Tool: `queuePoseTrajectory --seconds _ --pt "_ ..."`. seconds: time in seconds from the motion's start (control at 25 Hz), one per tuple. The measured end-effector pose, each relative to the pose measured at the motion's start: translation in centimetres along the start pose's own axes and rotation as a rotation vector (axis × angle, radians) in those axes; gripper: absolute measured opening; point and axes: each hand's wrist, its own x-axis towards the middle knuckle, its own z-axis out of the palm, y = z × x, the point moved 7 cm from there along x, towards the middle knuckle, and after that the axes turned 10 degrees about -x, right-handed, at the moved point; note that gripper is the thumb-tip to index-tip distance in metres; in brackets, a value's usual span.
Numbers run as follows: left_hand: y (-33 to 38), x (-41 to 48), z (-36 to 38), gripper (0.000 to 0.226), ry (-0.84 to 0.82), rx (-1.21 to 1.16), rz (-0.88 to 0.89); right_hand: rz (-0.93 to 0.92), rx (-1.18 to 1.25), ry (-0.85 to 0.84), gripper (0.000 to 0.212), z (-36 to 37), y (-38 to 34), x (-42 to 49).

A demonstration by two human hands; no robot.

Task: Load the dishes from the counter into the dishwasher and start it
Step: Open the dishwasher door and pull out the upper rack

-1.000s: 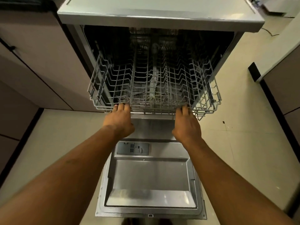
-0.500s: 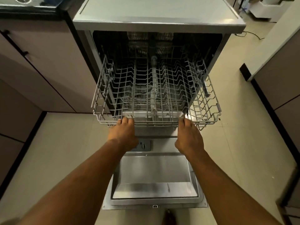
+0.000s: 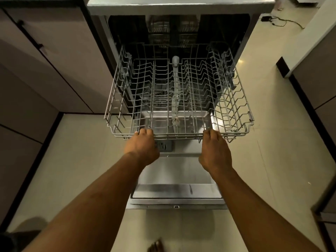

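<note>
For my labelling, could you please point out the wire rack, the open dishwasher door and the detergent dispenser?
wire rack [image 3: 179, 136], head view, front rim.
dishwasher door [image 3: 174, 170], head view, inner steel panel.
detergent dispenser [image 3: 165, 145], head view, grey front.

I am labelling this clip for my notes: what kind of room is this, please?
Most likely a home kitchen. An open stainless-steel dishwasher has its grey wire rack pulled out over the lowered door, beige flat-fronted cabinets stand beside it, and there is a pale tiled floor.

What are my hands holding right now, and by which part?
Both grip the wire dishwasher rack by its front rim: the left hand left of centre, the right hand right of centre.
</note>
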Motion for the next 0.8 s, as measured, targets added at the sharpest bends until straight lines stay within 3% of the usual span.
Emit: queuePoseTrajectory --seconds 0.6,0.8 --pt "-0.2 -5.5 1.2 0.061 -0.048 -0.017 -0.077 -0.015 -0.022 -0.013 0.075 0.6 0.0 -5.4" --pt "-0.8 -6.6 2.2 0.078 -0.134 -0.038 -0.055 -0.013 -0.032 -0.038 0.077 0.5 -0.1 -5.5"
